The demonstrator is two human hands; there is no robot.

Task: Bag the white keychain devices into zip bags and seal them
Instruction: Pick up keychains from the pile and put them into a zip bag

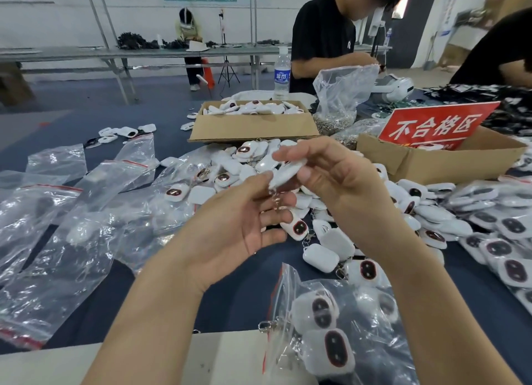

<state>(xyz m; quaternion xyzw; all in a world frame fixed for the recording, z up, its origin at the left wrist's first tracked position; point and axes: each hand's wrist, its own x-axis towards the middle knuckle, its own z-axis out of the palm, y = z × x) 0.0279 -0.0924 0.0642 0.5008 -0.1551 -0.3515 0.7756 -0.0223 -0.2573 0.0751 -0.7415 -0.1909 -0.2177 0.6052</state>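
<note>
A white keychain device is held up over the table between both hands. My right hand pinches its upper end with thumb and fingers. My left hand pinches its lower end, and a gold clasp dangles below it. A heap of loose white devices with dark oval faces lies just beyond my hands. An open zip bag with several devices inside lies at the near edge, under my right forearm. Empty zip bags with red seal strips are spread on the left.
Two cardboard boxes stand behind the heap: one full of white devices, one with a red sign. Bagged devices pile up on the right. A water bottle and a bag of metal rings stand farther back; a person works across the table.
</note>
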